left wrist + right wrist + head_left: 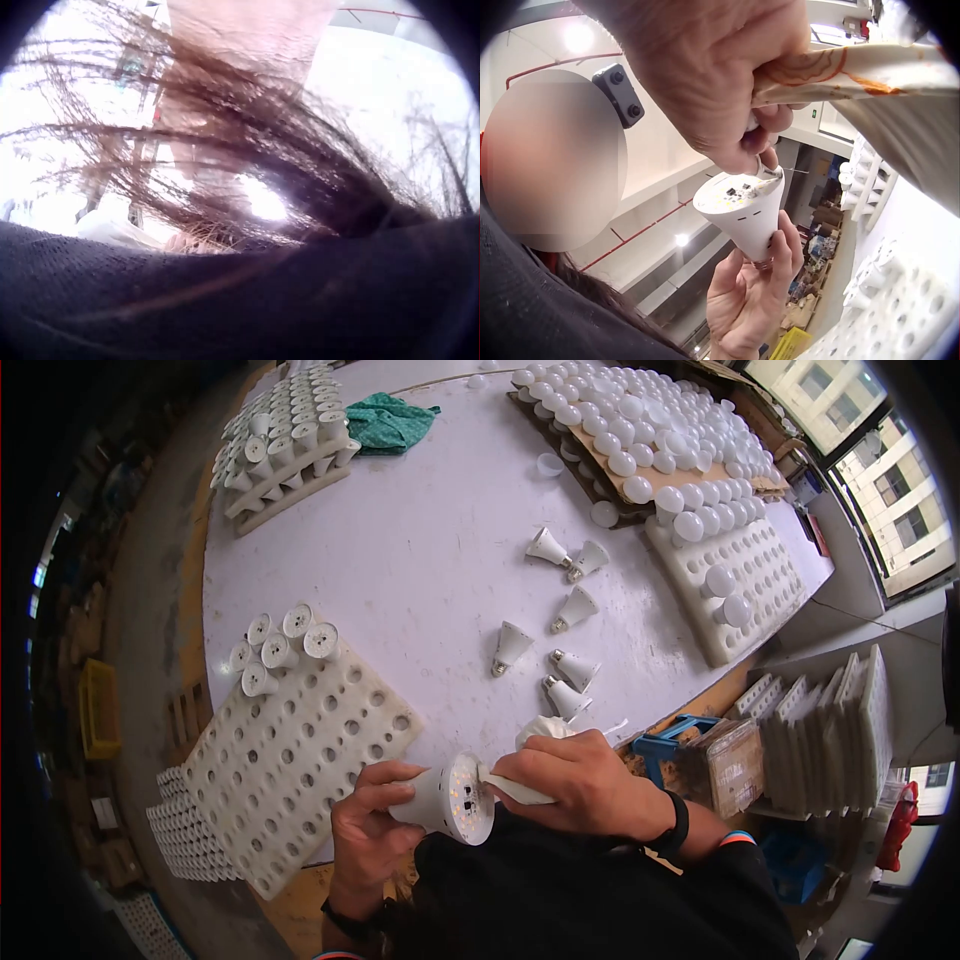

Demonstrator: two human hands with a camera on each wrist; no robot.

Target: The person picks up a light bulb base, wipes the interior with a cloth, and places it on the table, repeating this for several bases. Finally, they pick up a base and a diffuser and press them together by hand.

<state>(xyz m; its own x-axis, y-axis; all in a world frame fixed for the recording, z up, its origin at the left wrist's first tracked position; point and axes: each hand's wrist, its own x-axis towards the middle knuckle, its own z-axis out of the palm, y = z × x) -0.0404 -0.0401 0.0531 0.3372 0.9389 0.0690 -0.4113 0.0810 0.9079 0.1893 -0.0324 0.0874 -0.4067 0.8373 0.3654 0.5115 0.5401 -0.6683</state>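
My left grip (362, 835) curls round the cone (432, 806), right grip (590, 785) round a pouch (870, 71) at its rim; likely sealing, next wants slow turning

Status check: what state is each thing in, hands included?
Held lamp housing: uncovered, chips exposed
Left hand: curled round housing
White bag: gripped, at housing rim
Right hand: gripping bag
Loose housings: on their sides
Near left tray: mostly unfilled
Right tray: partly filled
Green cloth: crumpled
White domes: massed on cardboard
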